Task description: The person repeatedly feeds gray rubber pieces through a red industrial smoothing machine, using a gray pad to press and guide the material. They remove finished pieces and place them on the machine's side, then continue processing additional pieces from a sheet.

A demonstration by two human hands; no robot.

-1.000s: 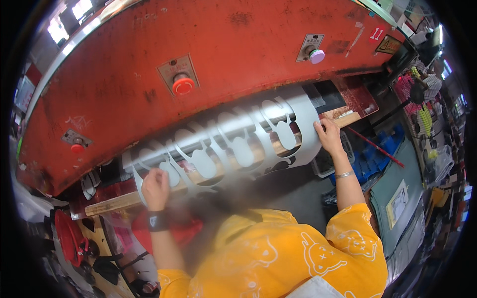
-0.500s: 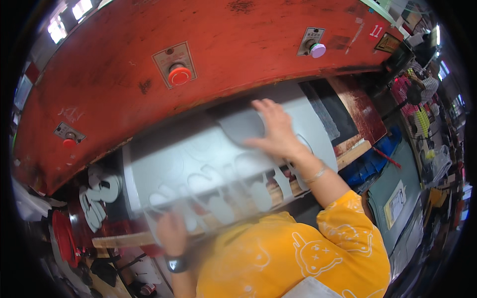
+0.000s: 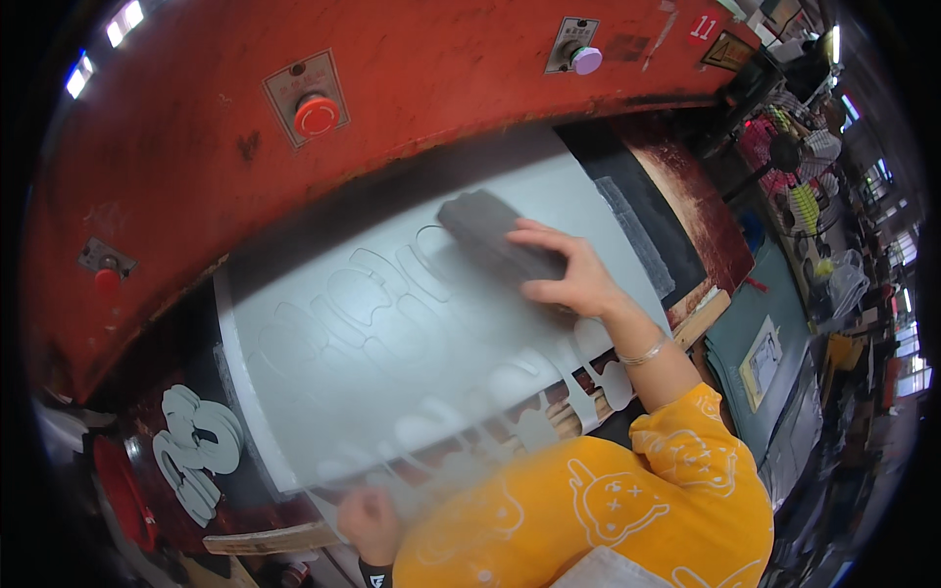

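A pale grey sheet (image 3: pixel 392 382) lies under the red press, with several curved outlines cut into its surface. My right hand (image 3: pixel 576 269) grips a dark grey cutting die (image 3: pixel 500 235), its thumb and fingers spread across the near end. The die is blurred and tilted over the far right part of the sheet. At the near left edge of the sheet, beside its perforated strip, my left hand (image 3: pixel 371 521) is closed with curled fingers. It appears to hold the sheet's edge; the fingertips are partly hidden and blurred.
The red press beam (image 3: pixel 196 127) spans the far side, carrying a red push button (image 3: pixel 317 116) and a purple one (image 3: pixel 586 61). Stacked grey cut pieces (image 3: pixel 211 431) lie at the left. A wooden strip (image 3: pixel 270 540) borders the near edge; green sheets (image 3: pixel 745 363) stand at the right.
My right hand has gone from lying spread over the dark grey die to gripping and tilting it. The sheet has shifted toward me, and my left hand has drawn closer to my body.
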